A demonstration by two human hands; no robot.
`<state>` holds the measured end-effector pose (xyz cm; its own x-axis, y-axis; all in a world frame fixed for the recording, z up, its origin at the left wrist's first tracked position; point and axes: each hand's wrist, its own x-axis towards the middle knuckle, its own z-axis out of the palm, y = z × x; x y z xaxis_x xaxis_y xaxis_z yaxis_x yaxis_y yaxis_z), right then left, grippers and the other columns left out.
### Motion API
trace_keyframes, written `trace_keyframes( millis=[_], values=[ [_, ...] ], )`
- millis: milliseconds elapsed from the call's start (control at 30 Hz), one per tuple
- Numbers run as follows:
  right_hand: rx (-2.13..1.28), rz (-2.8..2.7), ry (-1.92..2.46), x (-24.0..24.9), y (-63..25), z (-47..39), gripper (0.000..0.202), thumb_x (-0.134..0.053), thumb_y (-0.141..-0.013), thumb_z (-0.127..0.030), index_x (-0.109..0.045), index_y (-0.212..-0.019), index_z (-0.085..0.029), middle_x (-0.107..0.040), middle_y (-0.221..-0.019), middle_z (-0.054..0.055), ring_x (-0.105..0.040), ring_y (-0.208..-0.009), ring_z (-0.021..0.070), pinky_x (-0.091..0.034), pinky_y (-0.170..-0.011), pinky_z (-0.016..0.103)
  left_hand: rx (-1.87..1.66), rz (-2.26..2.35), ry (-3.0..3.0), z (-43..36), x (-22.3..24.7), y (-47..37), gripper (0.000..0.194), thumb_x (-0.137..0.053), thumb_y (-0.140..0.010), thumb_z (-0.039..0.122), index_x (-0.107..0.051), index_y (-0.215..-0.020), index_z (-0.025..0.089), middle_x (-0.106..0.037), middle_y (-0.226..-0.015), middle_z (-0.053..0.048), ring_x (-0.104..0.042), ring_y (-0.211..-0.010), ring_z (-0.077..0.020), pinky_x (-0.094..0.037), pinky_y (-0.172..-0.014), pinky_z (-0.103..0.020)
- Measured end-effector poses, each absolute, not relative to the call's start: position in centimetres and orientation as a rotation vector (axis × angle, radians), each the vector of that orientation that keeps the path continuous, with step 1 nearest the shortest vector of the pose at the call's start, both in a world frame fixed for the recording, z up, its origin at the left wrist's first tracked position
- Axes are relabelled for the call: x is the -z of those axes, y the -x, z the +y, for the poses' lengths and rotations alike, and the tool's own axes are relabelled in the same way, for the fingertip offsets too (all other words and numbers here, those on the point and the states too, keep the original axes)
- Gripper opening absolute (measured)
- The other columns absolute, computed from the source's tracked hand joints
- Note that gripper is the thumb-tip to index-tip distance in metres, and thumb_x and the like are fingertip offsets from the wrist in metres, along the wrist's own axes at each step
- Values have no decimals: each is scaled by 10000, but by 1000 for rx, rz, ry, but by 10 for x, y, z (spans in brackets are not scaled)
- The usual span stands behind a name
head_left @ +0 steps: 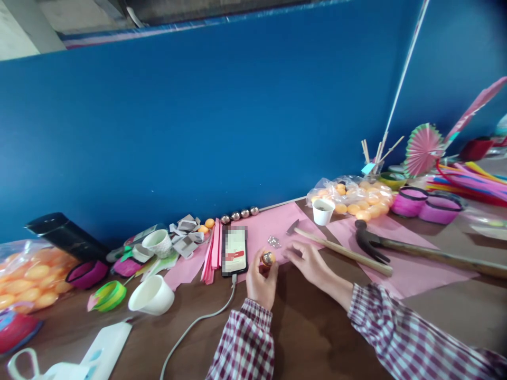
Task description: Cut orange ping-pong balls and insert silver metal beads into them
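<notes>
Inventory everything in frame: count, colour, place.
table: 1, brown, below
partition: 1, blue, behind
sheets: several, pink, table
ball: 1, orange and silver, left hand
bits: uncounted, silver, sheet
studded balls: 4, silver, by partition
phone: 1, pale screen, centre
cable: 1, white, at phone
strips: several, pink, beside phone
hammers: 2, dark heads, right
cups: 3+, white, both sides
orange balls: many, orange, mostly bagged, both sides
scraps: several, grey, left
cylinder: 1, black, left
bands: 3+, magenta, both sides
sticks: several, tan, right
fan: 1, pink-green, right
strands: several, multicoloured, right
power strip: 1, white, front left
other clutter: unclear
sleeves: 2, maroon-white, arms
left hand: 1, holding ball
right hand: 1, near ball
</notes>
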<state>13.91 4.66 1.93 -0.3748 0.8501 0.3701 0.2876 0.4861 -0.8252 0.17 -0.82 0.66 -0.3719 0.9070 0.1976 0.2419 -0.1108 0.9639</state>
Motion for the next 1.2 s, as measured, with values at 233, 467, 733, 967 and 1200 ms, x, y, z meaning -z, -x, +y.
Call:
trace_keyframes(
  millis=[233,467,733,967,1200],
  values=[
    [-1230,-1726,863,-16,-135,47,205,-522,-761,-344,-587,-815,-157,-619,-761,31,-571,-718,149,-451,-660,269,-1515,1572,-1226,-8,-8,-2,457,-621,-657,279,-512,-1079,141,-606,-925,-70,-587,-702,-127,-488,-652,-240],
    [-1439,-1591,812,-17,-128,40,184,-565,-733,-333,-586,-785,-158,-607,-714,9,-554,-673,122,-456,-646,257,-1506,1525,-1256,-5,-1,0,445,-590,-669,206,-497,-1101,153,-596,-990,-82,-592,-807,-159,-489,-704,-268],
    [-1513,-1560,800,-20,-129,40,201,-624,-673,-350,-590,-714,-156,-607,-806,23,-553,-754,137,-444,-719,270,-1515,1513,-1300,-5,3,0,461,-615,-671,243,-508,-1112,165,-610,-984,-89,-596,-841,-183,-489,-724,-284],
    [-1479,-1606,842,-21,-129,40,234,-603,-689,-373,-598,-683,-139,-616,-907,57,-548,-792,152,-426,-742,288,-1547,1452,-1307,-6,0,-2,434,-617,-677,251,-527,-1092,159,-595,-1045,-96,-584,-901,-181,-474,-782,-285],
    [-1494,-1616,824,-18,-129,41,258,-584,-702,-401,-598,-720,-144,-620,-762,27,-553,-752,150,-434,-709,275,-1534,1413,-1329,-6,4,-2,425,-597,-684,195,-527,-1103,173,-588,-1070,-96,-579,-928,-189,-487,-782,-301]
  ],
)
